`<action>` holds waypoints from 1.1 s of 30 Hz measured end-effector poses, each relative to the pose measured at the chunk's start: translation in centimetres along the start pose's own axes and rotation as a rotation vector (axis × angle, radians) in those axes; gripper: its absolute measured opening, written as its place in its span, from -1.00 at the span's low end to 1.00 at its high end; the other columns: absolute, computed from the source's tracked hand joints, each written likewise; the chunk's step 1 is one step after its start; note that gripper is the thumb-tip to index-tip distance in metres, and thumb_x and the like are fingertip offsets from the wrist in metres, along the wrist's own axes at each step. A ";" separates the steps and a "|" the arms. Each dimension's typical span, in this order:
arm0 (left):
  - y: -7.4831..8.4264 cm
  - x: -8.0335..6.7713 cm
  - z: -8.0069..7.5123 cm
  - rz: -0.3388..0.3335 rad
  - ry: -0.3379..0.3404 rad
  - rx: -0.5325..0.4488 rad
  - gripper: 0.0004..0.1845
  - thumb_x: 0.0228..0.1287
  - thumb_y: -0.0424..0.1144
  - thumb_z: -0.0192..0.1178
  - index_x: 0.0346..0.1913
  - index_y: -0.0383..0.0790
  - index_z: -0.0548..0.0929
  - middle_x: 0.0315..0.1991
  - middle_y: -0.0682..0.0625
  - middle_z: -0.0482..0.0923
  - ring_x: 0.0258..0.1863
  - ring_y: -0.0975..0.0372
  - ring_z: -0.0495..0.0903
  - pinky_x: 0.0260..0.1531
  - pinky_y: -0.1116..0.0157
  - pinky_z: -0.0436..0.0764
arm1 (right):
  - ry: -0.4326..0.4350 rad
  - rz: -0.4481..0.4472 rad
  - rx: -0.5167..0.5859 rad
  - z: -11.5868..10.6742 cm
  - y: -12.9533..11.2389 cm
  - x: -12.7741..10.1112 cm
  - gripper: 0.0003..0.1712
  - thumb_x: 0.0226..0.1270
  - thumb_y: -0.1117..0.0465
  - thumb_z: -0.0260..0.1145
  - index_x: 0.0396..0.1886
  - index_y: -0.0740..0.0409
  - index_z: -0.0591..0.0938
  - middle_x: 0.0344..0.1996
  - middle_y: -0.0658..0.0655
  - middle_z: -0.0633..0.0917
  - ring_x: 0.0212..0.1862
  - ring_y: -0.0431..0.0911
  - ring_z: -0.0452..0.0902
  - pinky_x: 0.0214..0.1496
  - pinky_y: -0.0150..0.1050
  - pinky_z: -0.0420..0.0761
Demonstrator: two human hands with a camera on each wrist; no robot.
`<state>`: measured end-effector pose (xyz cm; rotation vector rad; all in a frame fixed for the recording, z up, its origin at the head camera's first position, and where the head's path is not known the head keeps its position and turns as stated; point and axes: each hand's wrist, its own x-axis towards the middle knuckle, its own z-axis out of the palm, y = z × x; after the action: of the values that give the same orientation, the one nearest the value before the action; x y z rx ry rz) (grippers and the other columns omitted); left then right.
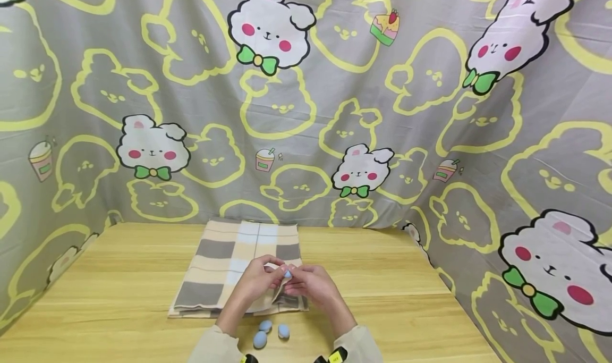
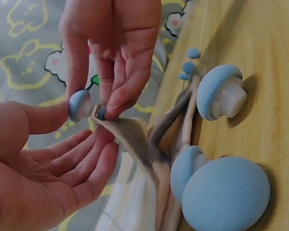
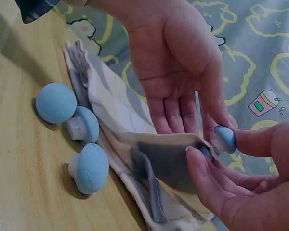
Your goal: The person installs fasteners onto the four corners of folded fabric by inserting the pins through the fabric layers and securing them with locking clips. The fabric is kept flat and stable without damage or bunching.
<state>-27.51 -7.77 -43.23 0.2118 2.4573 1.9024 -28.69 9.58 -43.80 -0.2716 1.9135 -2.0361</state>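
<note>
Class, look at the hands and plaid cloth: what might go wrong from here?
The blue-capped piece, pinched by the left hand and right hand, might slip. The plaid cloth could bunch at its raised edge. Three loose pieces lie near the left sleeve, which might knock them.

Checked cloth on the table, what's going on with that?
A person's right hand pinches a blue mushroom-shaped piece at a raised edge of the checked cloth, and the left hand touches it too, with its thumb. I can't tell whether it's fastened. Three similar blue pieces lie on the table, on the near side of the cloth.
</note>
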 end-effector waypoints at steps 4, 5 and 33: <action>0.0 0.1 0.1 0.010 0.005 0.009 -0.74 0.41 -0.28 0.24 0.00 -0.42 0.63 -0.32 -0.19 0.76 -0.42 0.19 0.71 -0.28 0.19 0.71 | 0.003 -0.005 0.007 0.0 0.0 0.0 -0.59 0.55 0.20 0.16 -0.02 0.58 0.59 -0.39 0.13 0.72 -0.38 -0.20 0.69 -0.19 -0.33 0.72; 0.0 0.1 0.1 0.012 0.005 0.012 -0.75 0.41 -0.28 0.24 0.00 -0.42 0.64 -0.32 -0.18 0.76 -0.42 0.19 0.71 -0.28 0.20 0.71 | 0.002 -0.006 0.008 0.0 0.0 0.1 -0.59 0.55 0.20 0.16 -0.02 0.59 0.59 -0.39 0.13 0.72 -0.38 -0.20 0.69 -0.19 -0.34 0.72; 1.0 -1.1 0.7 0.143 -0.006 0.406 -0.91 0.15 -0.37 0.41 -0.46 -0.26 0.71 -0.54 0.03 0.67 -0.52 0.29 0.56 -0.49 0.30 0.52 | 0.067 -0.004 -0.122 -0.1 0.5 0.1 -0.56 0.53 0.01 0.22 -0.19 0.39 0.63 -0.53 -0.02 0.66 -0.48 -0.26 0.60 -0.37 -0.40 0.64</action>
<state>-26.23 -7.02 -42.55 0.4088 2.8685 1.4154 -28.80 9.60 -44.31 -0.2386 2.0832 -1.9571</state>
